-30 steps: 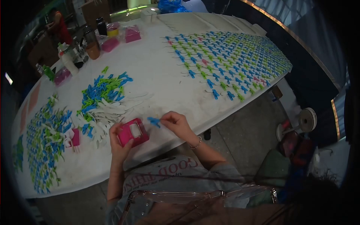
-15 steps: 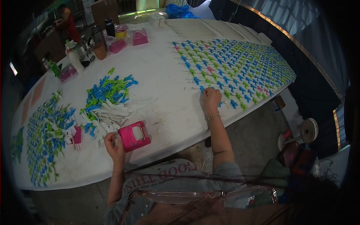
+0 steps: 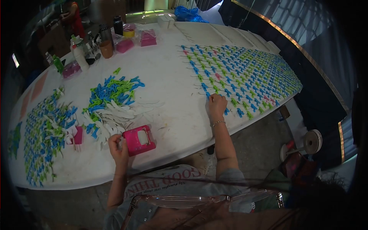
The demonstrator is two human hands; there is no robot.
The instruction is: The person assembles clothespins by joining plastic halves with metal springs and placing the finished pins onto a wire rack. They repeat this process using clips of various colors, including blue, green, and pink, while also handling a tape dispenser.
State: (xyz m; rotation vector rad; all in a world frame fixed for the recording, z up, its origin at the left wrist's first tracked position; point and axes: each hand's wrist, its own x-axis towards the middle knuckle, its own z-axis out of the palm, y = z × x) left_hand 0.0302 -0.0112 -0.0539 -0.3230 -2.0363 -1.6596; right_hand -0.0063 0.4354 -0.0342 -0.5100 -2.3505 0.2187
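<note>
My right hand [image 3: 217, 105] is closed, fingertips pinched at a small blue plastic clip [image 3: 208, 94]. That clip lies at the near left edge of a wide array of blue, green and a few pink clips [image 3: 245, 76] laid out in rows with thin pale strands. My left hand [image 3: 119, 149] has its fingers curled together beside the left edge of a pink tape dispenser [image 3: 132, 143] with a white roll. What the left fingers hold, if anything, I cannot make out. Beyond that hand lie white curved strips [image 3: 113, 117] and a heap of loose blue and green clips [image 3: 113, 92].
Another mass of clips [image 3: 44, 134] covers the table's left side, with a small pink box [image 3: 78, 136] at its edge. Bottles [image 3: 80, 57], a brown cup [image 3: 106, 50] and wrapped pink boxes [image 3: 148, 38] stand at the back. A person in red [image 3: 76, 23] is far behind. A spool [image 3: 312, 142] stands at right.
The camera view has tilted slightly, so the table sits a little lower in the picture. Both hands stay at nearly the same places on the table.
</note>
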